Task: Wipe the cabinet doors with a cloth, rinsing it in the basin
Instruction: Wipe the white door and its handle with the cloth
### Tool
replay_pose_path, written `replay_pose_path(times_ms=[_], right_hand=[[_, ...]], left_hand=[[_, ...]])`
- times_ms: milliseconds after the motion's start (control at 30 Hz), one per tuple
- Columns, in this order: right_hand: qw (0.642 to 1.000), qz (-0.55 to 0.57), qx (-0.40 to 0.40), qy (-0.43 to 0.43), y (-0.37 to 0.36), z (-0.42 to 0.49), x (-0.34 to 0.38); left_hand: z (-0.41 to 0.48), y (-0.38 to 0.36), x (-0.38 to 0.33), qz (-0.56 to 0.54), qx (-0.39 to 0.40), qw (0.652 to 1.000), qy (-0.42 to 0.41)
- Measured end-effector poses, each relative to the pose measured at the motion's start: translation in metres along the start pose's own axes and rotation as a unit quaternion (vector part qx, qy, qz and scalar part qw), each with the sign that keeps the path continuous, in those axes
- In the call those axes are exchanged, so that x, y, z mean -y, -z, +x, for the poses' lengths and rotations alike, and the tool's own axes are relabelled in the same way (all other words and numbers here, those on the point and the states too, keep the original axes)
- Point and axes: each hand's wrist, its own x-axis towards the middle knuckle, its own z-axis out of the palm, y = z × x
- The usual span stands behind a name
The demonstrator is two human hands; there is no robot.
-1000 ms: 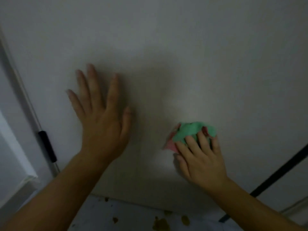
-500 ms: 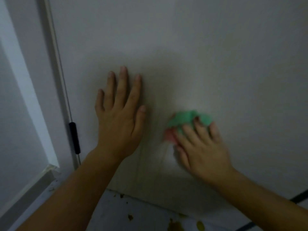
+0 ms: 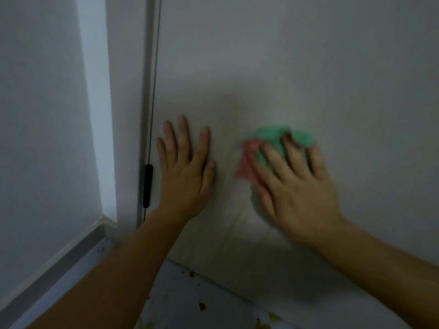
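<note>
Right hand (image 3: 299, 186) lies with its fingers spread and fairly straight over the cloth (image 3: 273, 138), pressing it flat to the cabinet door (image 3: 297, 67) rather than gripping it; the hand is blurred, which suggests a stroke under way. Its thumb cannot be made out. Left hand (image 3: 187, 176) is flat on the same door, fingers straight and close together, holding nothing and seemingly bracing the panel.

Compared with a second ago, the green and pink cloth has climbed against the left hand: it sat level with that palm's heel then and is now level with its fingers. The right fingers have also splayed wider. The view has swung too, so the door's left edge and its black fitting (image 3: 147, 186) now sit just beside the left hand, with the wall (image 3: 47, 115) beyond.

This reads as wiping in mid-course, working up the lower left part of the door. The basin is out of view, so rinsing is not at hand yet. Specks of debris (image 3: 202, 306) dot the floor (image 3: 190, 286) below
</note>
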Motion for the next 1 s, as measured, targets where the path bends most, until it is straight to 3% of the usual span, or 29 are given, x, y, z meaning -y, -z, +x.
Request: replay_pose_path(times_ms=[100,267,467,567,667,767,867,1000], right_hand=[[1.0,-0.003,-0.002,-0.002,0.0,0.038,0.009],[0.986,0.035,0.102,0.13,-0.019,0.01,0.038],[0.992,0.039,0.065,0.105,0.0,0.079,0.039],[0.983,0.028,0.1,0.153,-0.001,0.111,0.058],[0.968,0.061,0.131,0.207,-0.002,0.111,0.063],[0.957,0.15,0.142,0.202,0.006,0.112,0.055],[0.91,0.359,0.156,0.137,0.018,0.121,0.053],[0.78,0.585,0.219,0.028,0.034,0.124,0.045]], left_hand=[[0.002,0.0,0.002,-0.035,-0.011,0.999,-0.003],[-0.015,0.026,0.011,-0.148,-0.003,0.989,0.027],[-0.026,0.047,0.028,-0.132,0.021,0.987,0.086],[-0.035,0.049,0.034,-0.14,0.039,0.985,0.096],[-0.045,0.056,0.039,-0.13,0.037,0.985,0.11],[-0.049,0.06,0.027,-0.14,0.021,0.981,0.131],[-0.046,0.059,-0.007,-0.176,-0.005,0.973,0.152],[-0.023,0.039,-0.044,-0.248,-0.013,0.952,0.181]])
